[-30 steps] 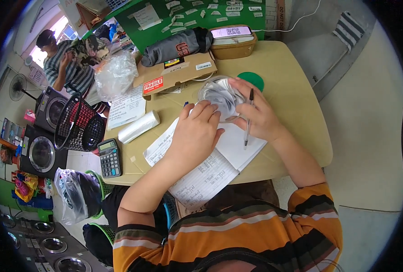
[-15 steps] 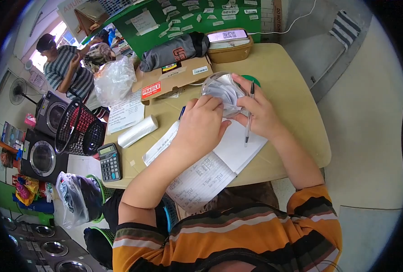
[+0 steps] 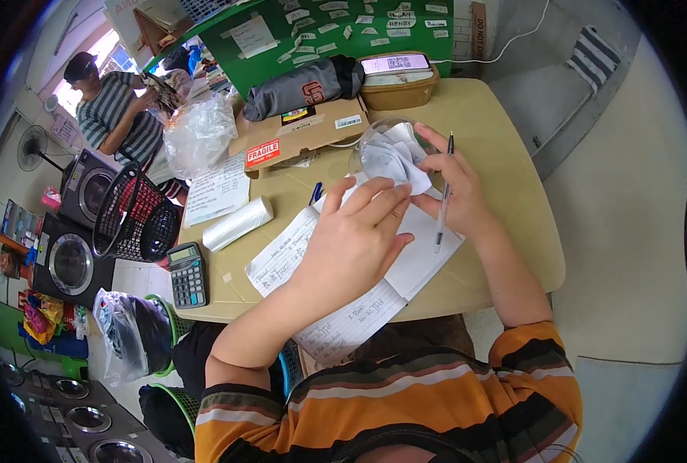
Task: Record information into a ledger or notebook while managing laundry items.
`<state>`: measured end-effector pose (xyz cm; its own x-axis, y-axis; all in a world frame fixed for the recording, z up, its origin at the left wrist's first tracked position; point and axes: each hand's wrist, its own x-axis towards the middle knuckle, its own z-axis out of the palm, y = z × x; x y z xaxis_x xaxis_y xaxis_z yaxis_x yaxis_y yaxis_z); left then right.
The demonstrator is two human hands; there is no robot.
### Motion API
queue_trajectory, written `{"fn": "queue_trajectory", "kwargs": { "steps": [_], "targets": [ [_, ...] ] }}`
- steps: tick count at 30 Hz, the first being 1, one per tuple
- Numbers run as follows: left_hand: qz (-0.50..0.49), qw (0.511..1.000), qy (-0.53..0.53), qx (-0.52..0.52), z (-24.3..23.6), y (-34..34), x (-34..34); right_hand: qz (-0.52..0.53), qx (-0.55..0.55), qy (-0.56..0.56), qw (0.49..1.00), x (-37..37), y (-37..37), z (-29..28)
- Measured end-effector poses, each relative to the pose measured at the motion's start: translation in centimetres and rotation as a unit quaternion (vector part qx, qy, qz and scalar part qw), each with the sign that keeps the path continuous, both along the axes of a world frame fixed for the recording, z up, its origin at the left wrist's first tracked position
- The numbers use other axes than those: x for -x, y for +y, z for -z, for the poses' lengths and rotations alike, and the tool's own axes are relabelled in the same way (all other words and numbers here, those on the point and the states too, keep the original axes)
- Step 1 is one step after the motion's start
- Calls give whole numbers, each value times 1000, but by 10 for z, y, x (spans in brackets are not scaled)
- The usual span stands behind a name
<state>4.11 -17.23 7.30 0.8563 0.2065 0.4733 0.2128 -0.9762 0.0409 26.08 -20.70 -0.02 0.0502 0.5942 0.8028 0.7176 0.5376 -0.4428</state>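
At upper centre, paper slips (image 3: 384,160) sit in a clear tub (image 3: 359,157), just above the left hand (image 3: 353,239), its fingertips bunched, grip unclear; the right hand (image 3: 465,197), beside them, holds a pen (image 3: 441,231).

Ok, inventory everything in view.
Slips: several, white, in tub
Tub: 1, clear, at right hand
Pen: 1, clear, right hand
Second pen: 1, blue, beside notebook
Notebook: 1, white, below hands
Calculator: 1, grey, table's left
Roll: 1, whitish, near calculator
Carton: 1, brown, upper centre
Pouch: 1, grey, against carton
Phone: 1, purple screen, atop brown container
Bag: 1, clear, left of carton
Table: 1, yellow, centre
Baskets: several, black/green, left
Machines: several, grey, left
Co-worker: 1, striped shirt, upper left
Left hand: 1, bare, at slips
Right hand: 1, bare, holding pen
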Motion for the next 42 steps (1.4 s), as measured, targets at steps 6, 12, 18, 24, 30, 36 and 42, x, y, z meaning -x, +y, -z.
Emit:
{"fn": "queue_trajectory", "kwargs": {
  "steps": [6,12,18,24,30,36,42],
  "targets": [
    [-20,1000,2,-14,8,-5,-8,-28,1,10,1000,-9,-1,-3],
    [-14,1000,1,-19,19,-10,-15,-93,-24,97,991,-18,4,8],
    [-3,1000,4,-11,25,-9,-21,-46,29,216,975,-17,5,13],
    [1,1000,7,3,25,-7,-21,-19,4,200,980,-13,4,12],
    [-9,1000,12,8,24,-9,-15,15,2,156,988,-5,0,6],
    [-41,999,9,19,23,-4,-2,53,-15,52,997,7,-6,-7],
    [-55,998,-11,22,24,0,6,59,-44,-20,997,13,-5,-6]
  ]
}}
